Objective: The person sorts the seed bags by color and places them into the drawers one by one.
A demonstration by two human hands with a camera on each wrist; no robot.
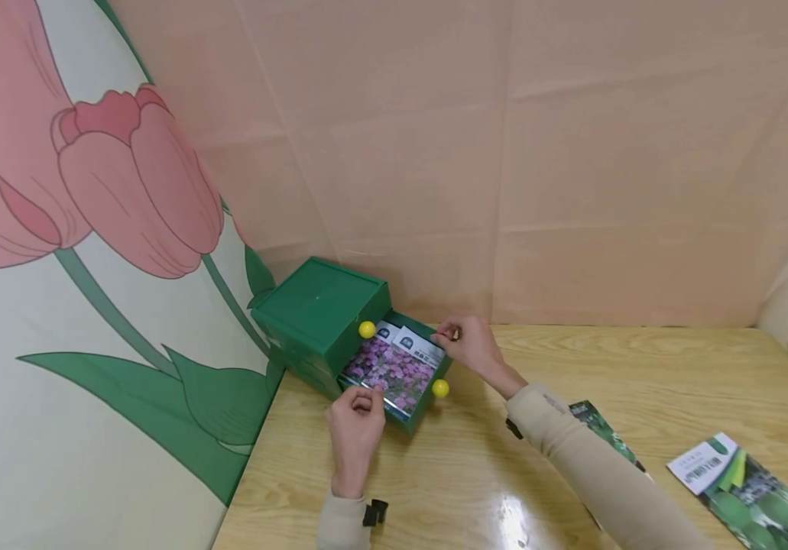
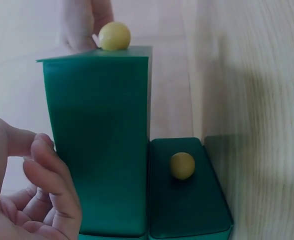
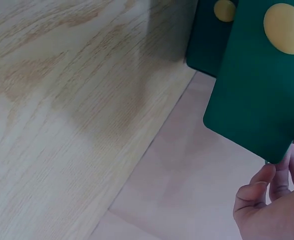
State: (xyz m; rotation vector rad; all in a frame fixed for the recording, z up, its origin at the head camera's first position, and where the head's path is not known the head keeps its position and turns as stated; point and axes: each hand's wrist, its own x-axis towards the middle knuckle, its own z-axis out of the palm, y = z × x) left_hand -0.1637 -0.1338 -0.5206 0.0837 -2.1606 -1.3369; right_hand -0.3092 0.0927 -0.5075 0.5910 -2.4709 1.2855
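A green drawer box stands at the table's back left, one drawer pulled out. In that drawer lie two overlapping packets printed with purple flowers. At the front left corner of the upper flower packet, my left hand pinches with thumb and forefinger. Its opposite corner, by the drawer's right wall, is pinched by my right hand. Both wrist views show fingertips at the drawer's rim, with the packets hidden behind green walls. A yellow knob sits on the drawer's front.
Another yellow knob marks the closed drawer above; a closed lower drawer shows beneath the open one. To the right lies a packet with round green fruits. A dark green packet is partly covered by my right sleeve.
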